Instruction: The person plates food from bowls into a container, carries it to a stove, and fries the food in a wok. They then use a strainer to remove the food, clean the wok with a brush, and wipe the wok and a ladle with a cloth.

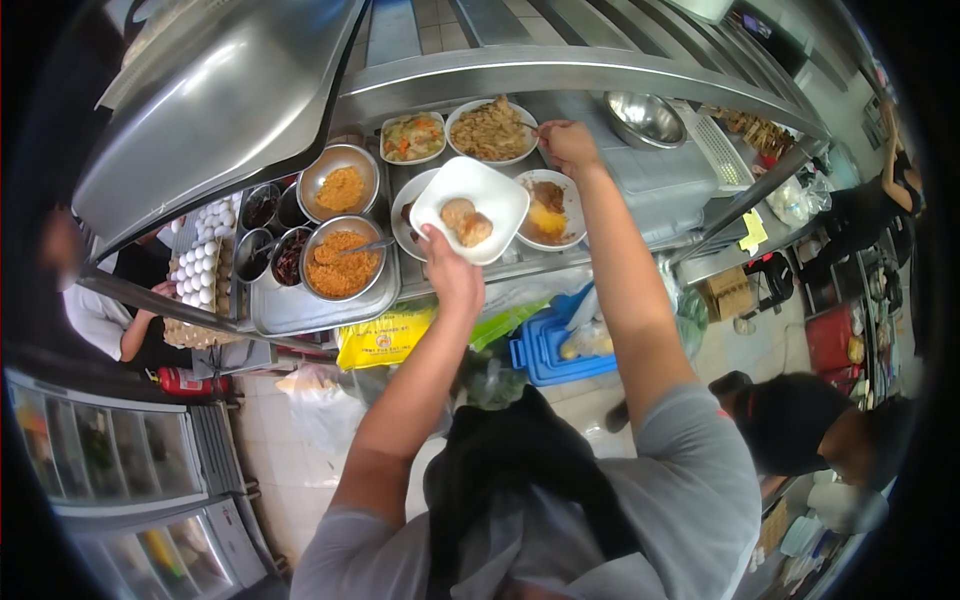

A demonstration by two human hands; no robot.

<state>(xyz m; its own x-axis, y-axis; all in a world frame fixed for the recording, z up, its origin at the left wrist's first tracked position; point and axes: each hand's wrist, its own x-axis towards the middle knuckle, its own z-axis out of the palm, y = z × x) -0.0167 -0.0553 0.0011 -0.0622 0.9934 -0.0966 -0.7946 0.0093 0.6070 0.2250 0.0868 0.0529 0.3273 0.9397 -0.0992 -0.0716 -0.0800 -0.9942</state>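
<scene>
My left hand [452,275] grips the near edge of a white square bowl [495,190], which is tilted and holds a few browned pieces of food [466,222]. At the upper right, my right hand [570,146] is closed around the handle of a utensil whose end reaches into a white bowl of chopped pale-brown food [490,132]. Left of that bowl stands a square bowl of mixed vegetables [412,137]. A white bowl with orange and brown food [548,212] is below my right hand. Another plate is partly hidden under the held bowl.
Metal bowls of orange food [340,190] [338,262] and small containers of dark red food [290,258] stand left, by egg trays [200,275]. An empty steel bowl [645,118] is at the back right. Below are a blue crate [560,350] and yellow bag [385,338]. Other people stand left and right.
</scene>
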